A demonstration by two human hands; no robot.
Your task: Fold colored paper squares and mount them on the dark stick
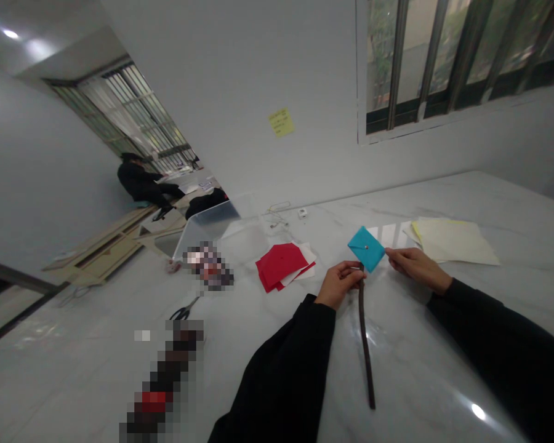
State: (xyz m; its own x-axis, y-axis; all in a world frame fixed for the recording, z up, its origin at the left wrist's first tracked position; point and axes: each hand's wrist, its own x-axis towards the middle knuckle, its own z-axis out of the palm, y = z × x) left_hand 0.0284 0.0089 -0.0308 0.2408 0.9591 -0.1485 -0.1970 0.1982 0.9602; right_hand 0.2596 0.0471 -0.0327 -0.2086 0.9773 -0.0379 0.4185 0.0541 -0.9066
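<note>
A small blue envelope-shaped pouch (366, 248) with a snap-like dot at its centre is held up above the white table (397, 381). My right hand (409, 266) pinches the pouch's right corner between thumb and fingers. Just below its lower left edge, my left hand (340, 283) is closed on the top end of a long, narrow dark brown strip (364, 344). The strip hangs down towards me. Whether it is joined to the pouch, I cannot tell.
Red felt-like pieces (281, 266) over white sheets lie left of my hands; pale sheets (457, 241) lie to the right. Scissors (183, 312) and a clear plastic bin (207, 224) are further left. A white cable (279, 215) lies by the wall. Another person (141, 181) sits far off.
</note>
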